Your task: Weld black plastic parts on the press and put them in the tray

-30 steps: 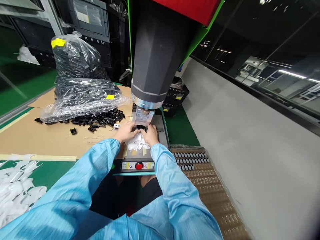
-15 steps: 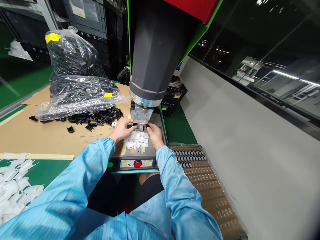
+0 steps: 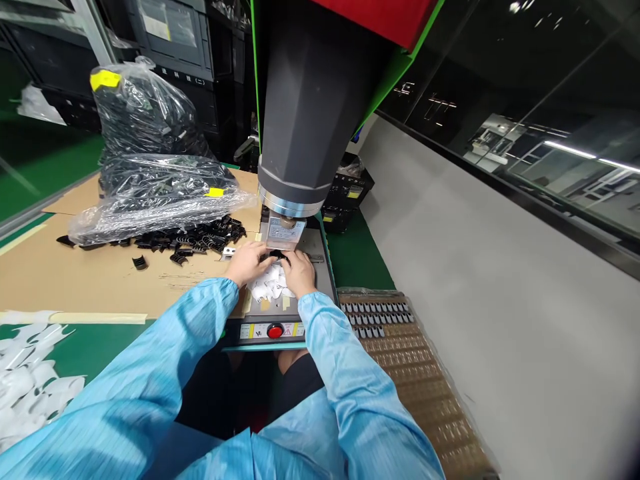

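Note:
My left hand (image 3: 249, 262) and my right hand (image 3: 298, 269) meet on the grey base plate (image 3: 320, 267) of a press machine, right under its metal horn (image 3: 285, 232). Both sets of fingers are curled together around a small black part (image 3: 278, 254) at the fixture. A little heap of white paper pieces (image 3: 267, 288) lies just below the hands. The big dark cylinder of the machine head (image 3: 310, 100) hangs above them. A red button (image 3: 275, 330) sits on the front panel near my wrists.
Loose small black parts (image 3: 200, 237) spill from clear plastic bags (image 3: 155, 187) on a cardboard sheet (image 3: 75, 273) at the left. A brown tray with rows of small parts (image 3: 400, 333) lies at the right. White scraps (image 3: 30, 387) are heaped at the lower left.
My right hand, which had drawn slightly apart to the right half a second ago, has come back in against the left hand under the horn.

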The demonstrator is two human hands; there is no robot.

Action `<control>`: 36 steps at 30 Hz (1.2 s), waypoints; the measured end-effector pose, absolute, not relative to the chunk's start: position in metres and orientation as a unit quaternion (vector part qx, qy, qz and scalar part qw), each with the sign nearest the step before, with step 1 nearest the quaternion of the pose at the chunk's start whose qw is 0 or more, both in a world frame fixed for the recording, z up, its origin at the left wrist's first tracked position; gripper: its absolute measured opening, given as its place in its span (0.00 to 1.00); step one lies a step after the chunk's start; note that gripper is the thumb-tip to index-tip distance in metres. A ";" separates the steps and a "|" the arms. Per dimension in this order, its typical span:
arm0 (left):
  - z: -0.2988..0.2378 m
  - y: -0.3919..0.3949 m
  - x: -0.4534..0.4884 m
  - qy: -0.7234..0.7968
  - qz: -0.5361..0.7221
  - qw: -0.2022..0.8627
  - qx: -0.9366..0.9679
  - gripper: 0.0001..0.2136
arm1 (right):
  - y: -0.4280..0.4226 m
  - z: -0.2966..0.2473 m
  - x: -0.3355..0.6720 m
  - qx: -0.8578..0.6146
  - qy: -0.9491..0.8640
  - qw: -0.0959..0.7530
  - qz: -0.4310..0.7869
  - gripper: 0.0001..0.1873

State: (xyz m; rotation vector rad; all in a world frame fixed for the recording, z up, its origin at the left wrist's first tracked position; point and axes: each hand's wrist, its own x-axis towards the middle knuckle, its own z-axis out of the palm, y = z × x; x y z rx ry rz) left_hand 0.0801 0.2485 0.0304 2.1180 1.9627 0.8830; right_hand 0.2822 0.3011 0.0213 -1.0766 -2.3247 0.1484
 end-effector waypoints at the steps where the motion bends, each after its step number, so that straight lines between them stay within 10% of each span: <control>1: 0.031 0.246 0.081 0.647 0.277 0.041 0.710 0.18 | 0.299 0.025 0.284 -0.395 -0.878 0.267 0.035 0.17; 8: 0.038 0.233 0.083 0.631 0.205 -0.032 0.748 0.22 | 0.294 0.044 0.287 -0.363 -0.913 0.182 -0.040 0.25; 17: 0.020 0.148 0.039 0.702 0.232 0.041 0.672 0.37 | 0.261 0.024 0.381 -0.386 -0.866 0.301 0.099 0.22; 24: -0.020 0.069 0.029 0.703 0.091 0.079 0.701 0.49 | 0.209 -0.003 0.476 -0.391 -0.895 0.174 0.125 0.43; 36: -0.021 0.080 0.047 0.718 0.137 0.049 0.681 0.46 | 0.207 0.005 0.443 -0.425 -0.879 0.196 0.090 0.27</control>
